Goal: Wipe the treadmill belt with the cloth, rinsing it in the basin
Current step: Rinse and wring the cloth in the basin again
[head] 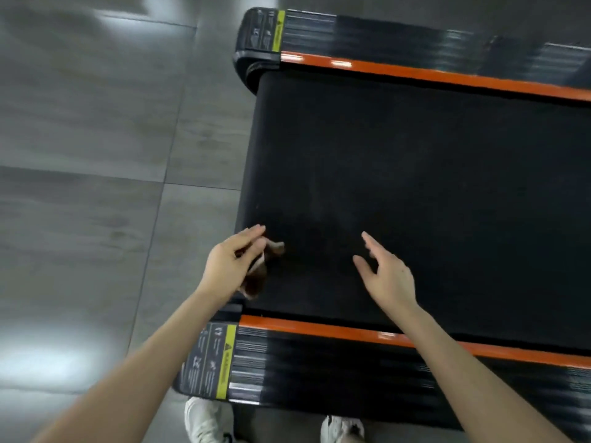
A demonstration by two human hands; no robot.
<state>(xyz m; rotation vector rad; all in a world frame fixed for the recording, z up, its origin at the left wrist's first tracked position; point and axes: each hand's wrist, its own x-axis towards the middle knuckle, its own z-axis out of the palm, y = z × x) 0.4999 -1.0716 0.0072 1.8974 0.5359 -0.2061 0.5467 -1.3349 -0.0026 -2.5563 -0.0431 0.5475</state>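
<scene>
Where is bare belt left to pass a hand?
Whole belt between the orange strips, beyond and right of the right hand. Crowded only at the near left corner: left hand holding the cloth.

Glossy grey floor tiles (pixel 96 155) spread out on the left. Two ribbed black side rails, near (pixel 319 372) and far (pixel 383 36), each carry an orange strip (pixel 319 329) and a yellow warning label (pixel 225 362). Two white shoes (pixel 204 420) stand beside the near rail.
</scene>
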